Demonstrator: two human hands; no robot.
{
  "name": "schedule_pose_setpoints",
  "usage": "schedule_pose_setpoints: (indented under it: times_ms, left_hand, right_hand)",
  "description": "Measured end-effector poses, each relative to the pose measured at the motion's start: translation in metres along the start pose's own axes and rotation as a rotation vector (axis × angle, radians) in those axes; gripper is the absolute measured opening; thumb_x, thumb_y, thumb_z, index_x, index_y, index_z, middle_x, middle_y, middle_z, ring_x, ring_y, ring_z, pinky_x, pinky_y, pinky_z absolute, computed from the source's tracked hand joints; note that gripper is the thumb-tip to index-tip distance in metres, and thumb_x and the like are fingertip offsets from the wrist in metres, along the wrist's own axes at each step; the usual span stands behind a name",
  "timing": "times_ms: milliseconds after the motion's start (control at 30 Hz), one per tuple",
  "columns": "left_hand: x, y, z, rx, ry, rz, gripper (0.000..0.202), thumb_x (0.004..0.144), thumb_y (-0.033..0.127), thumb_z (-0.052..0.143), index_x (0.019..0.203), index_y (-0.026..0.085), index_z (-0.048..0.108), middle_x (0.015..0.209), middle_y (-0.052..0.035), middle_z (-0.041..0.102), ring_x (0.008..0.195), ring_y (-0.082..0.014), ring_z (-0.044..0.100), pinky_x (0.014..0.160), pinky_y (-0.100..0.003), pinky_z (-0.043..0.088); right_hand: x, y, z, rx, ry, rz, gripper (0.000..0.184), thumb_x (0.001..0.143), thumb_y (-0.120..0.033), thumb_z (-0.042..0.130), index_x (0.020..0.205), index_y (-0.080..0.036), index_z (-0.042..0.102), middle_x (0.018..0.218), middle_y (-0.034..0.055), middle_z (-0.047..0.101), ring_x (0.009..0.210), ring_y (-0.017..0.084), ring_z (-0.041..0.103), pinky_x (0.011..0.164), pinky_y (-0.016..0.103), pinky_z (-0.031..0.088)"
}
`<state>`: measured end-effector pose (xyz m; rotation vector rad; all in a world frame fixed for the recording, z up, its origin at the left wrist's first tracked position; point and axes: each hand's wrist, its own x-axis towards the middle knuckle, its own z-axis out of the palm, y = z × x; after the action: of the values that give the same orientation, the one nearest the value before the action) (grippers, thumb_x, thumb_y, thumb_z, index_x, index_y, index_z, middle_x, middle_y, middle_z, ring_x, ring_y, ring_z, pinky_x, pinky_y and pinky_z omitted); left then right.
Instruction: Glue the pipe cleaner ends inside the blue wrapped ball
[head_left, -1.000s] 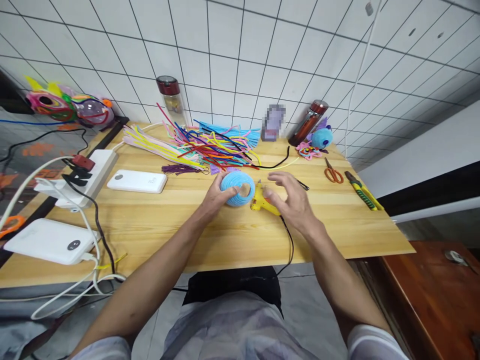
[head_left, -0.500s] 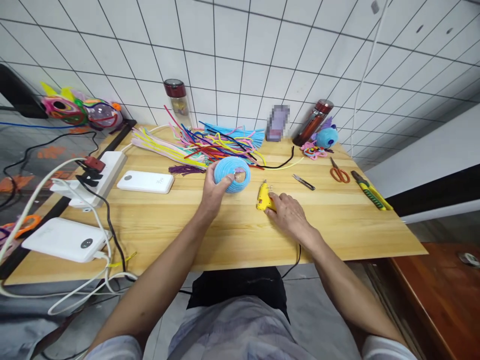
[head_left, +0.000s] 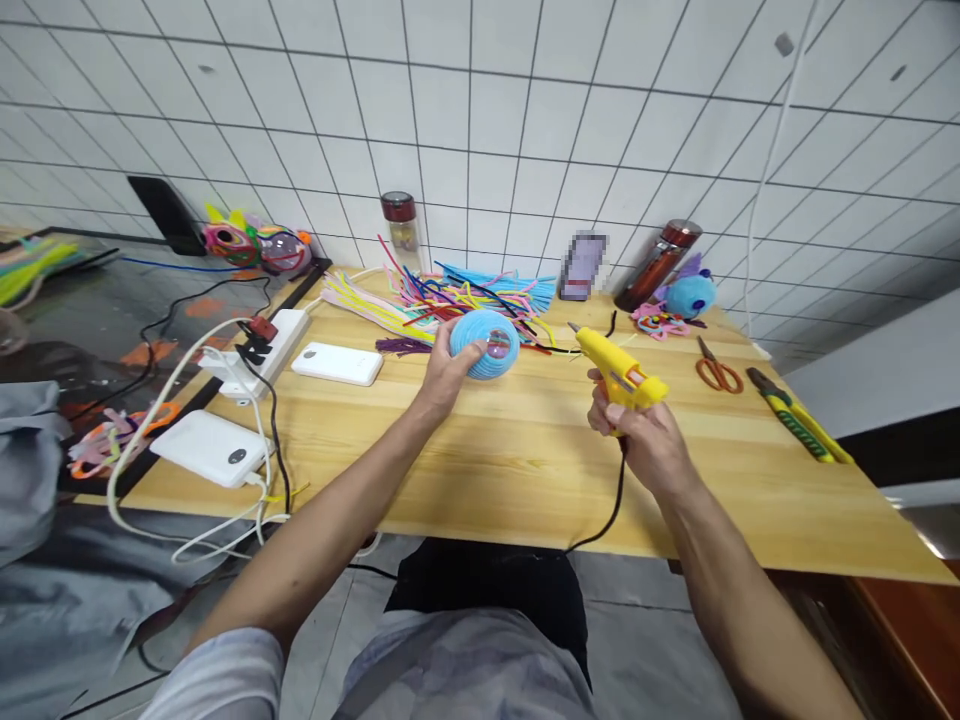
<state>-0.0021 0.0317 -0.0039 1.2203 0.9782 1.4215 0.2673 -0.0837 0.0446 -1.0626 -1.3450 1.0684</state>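
My left hand (head_left: 448,365) is closed around a ball wrapped in light blue pipe cleaners (head_left: 466,335), raised over the table. An uncovered round patch on the ball faces right and shows a clear, shiny surface. My right hand (head_left: 637,430) grips a yellow hot glue gun (head_left: 616,366) by its handle. The gun's nozzle points up and left, toward the ball but apart from it. Its black cord hangs down from the handle to the table's front edge.
A pile of coloured pipe cleaners (head_left: 480,295) lies behind the ball. Orange-handled scissors (head_left: 718,374) and a yellow-green cutter (head_left: 795,415) lie at right. White power banks (head_left: 337,364) and a power strip (head_left: 277,350) with cables sit left. A red flask (head_left: 660,265) stands behind.
My right hand has picked up the glue gun from the table and turned its nozzle leftward. My left hand still holds the ball, now tilted slightly. The camera view has shifted.
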Motion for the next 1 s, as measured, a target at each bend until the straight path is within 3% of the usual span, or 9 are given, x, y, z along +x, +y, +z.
schedule_pose_setpoints:
  times_ms: [100, 200, 367, 567, 700, 1000]
  left_hand:
    - [-0.002, 0.003, -0.002, 0.018, 0.015, 0.004, 0.073, 0.073, 0.054, 0.084, 0.132, 0.02, 0.057, 0.129, -0.0098, 0.069, 0.121, -0.0278, 0.067, 0.108, -0.041, 0.055]
    - [-0.008, 0.001, -0.005, 0.034, 0.019, 0.0, 0.076, 0.073, 0.054, 0.085, 0.134, 0.02, 0.056, 0.133, -0.0107, 0.069, 0.125, -0.0301, 0.065, 0.11, -0.043, 0.054]
    - [-0.018, -0.013, -0.011, -0.031, 0.006, -0.066, 0.081, 0.074, 0.056, 0.086, 0.139, 0.021, 0.053, 0.134, -0.0106, 0.067, 0.124, -0.0304, 0.065, 0.108, -0.043, 0.054]
    - [-0.024, -0.02, -0.013, -0.033, -0.051, -0.092, 0.078, 0.075, 0.059, 0.085, 0.139, 0.026, 0.054, 0.138, -0.0091, 0.066, 0.122, -0.0316, 0.066, 0.106, -0.045, 0.056]
    - [-0.027, -0.013, -0.008, -0.021, -0.066, -0.112, 0.079, 0.074, 0.06, 0.086, 0.139, 0.027, 0.054, 0.138, -0.0093, 0.066, 0.123, -0.033, 0.065, 0.104, -0.047, 0.057]
    - [-0.032, -0.02, -0.006, -0.025, -0.119, -0.129, 0.082, 0.075, 0.064, 0.087, 0.142, 0.028, 0.054, 0.145, -0.0094, 0.065, 0.131, -0.0345, 0.065, 0.11, -0.048, 0.056]
  right_hand:
    - [0.013, -0.004, 0.01, 0.059, 0.001, -0.025, 0.039, 0.091, -0.049, 0.075, 0.118, -0.023, 0.066, 0.08, -0.004, 0.053, 0.057, 0.012, 0.047, 0.057, 0.032, 0.04]
    - [0.029, 0.001, 0.008, 0.075, -0.084, -0.02, 0.047, 0.089, -0.061, 0.077, 0.115, -0.023, 0.067, 0.076, -0.0043, 0.053, 0.054, 0.014, 0.047, 0.055, 0.033, 0.037]
    - [0.043, 0.02, 0.001, 0.064, -0.165, 0.042, 0.056, 0.085, -0.074, 0.076, 0.108, -0.023, 0.074, 0.08, 0.0026, 0.066, 0.058, 0.018, 0.056, 0.056, 0.036, 0.043]
    - [0.033, 0.037, 0.004, 0.047, -0.246, 0.141, 0.05, 0.09, -0.071, 0.073, 0.11, -0.025, 0.076, 0.11, 0.0131, 0.079, 0.063, 0.021, 0.06, 0.058, 0.04, 0.047]
    - [0.03, 0.043, 0.005, 0.059, -0.295, 0.174, 0.045, 0.092, -0.069, 0.071, 0.108, -0.027, 0.075, 0.112, 0.0121, 0.08, 0.06, 0.019, 0.059, 0.052, 0.037, 0.04]
    - [0.029, 0.044, 0.011, 0.077, -0.301, 0.2, 0.052, 0.091, -0.075, 0.07, 0.11, -0.028, 0.077, 0.104, 0.0109, 0.078, 0.059, 0.019, 0.056, 0.053, 0.036, 0.041]
